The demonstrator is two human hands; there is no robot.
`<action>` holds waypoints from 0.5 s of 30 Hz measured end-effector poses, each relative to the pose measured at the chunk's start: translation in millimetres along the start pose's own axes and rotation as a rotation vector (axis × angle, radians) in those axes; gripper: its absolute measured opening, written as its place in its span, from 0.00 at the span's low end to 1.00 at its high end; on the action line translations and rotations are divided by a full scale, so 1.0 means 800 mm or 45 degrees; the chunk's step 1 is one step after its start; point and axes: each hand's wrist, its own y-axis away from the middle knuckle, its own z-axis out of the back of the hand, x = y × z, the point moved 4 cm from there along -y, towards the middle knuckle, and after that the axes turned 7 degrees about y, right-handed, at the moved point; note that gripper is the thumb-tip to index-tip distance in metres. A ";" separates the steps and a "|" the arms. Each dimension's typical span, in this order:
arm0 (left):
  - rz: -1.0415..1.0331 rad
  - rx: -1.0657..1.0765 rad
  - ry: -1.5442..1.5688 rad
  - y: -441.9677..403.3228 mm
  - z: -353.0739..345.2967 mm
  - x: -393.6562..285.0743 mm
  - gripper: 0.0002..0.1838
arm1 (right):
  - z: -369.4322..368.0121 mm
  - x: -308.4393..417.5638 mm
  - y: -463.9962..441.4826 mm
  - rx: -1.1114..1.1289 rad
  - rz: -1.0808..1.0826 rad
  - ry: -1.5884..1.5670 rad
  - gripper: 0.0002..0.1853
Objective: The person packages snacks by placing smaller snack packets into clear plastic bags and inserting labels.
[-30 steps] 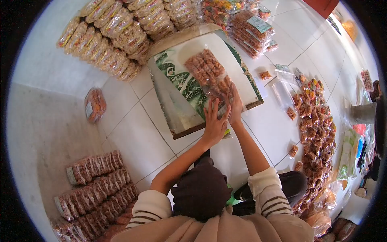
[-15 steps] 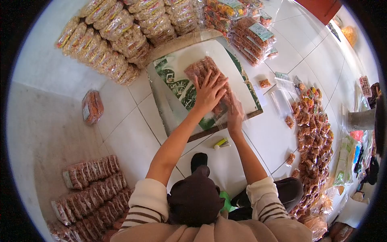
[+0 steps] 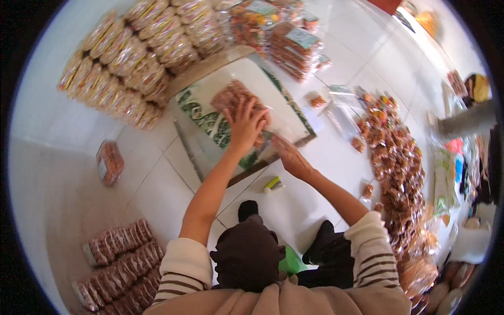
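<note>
A clear plastic bag of reddish-brown snack packets (image 3: 226, 98) lies on a board (image 3: 191, 139) with a white and green printed surface. My left hand (image 3: 245, 126) rests flat on top of the bag, fingers spread. At the bag's near right end, my right hand (image 3: 292, 157) has its fingers together against the loose clear plastic; its fingertips are partly blurred. Just below the board, a small yellow-green and white object (image 3: 273, 184) sits on the tiles.
Stacked packs of pale snacks (image 3: 113, 68) stand at upper left. Filled brown packs (image 3: 296, 50) lie beyond the board. A long heap of small packets (image 3: 396, 163) spreads at right. One pack (image 3: 109, 163) lies at left, above rows of brown packs (image 3: 118, 241).
The view has shifted, and the board appears further left. My right hand has moved from alongside the bag to its near end, its forearm angled outward. My left hand stays on the bag.
</note>
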 end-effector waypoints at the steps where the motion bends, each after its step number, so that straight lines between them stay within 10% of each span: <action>1: 0.038 0.020 -0.010 -0.002 0.000 -0.005 0.17 | 0.027 0.006 0.014 0.284 -0.036 0.149 0.21; 4: 0.039 0.014 -0.103 -0.009 -0.011 -0.027 0.15 | 0.084 -0.029 0.076 0.452 0.167 0.374 0.15; 8: -0.265 0.113 0.228 -0.026 -0.040 -0.143 0.16 | 0.205 -0.085 0.185 0.405 -0.456 0.430 0.11; 15: -0.920 1.274 0.151 0.012 -0.179 -0.416 0.20 | 0.317 -0.177 0.482 0.265 -1.450 0.579 0.10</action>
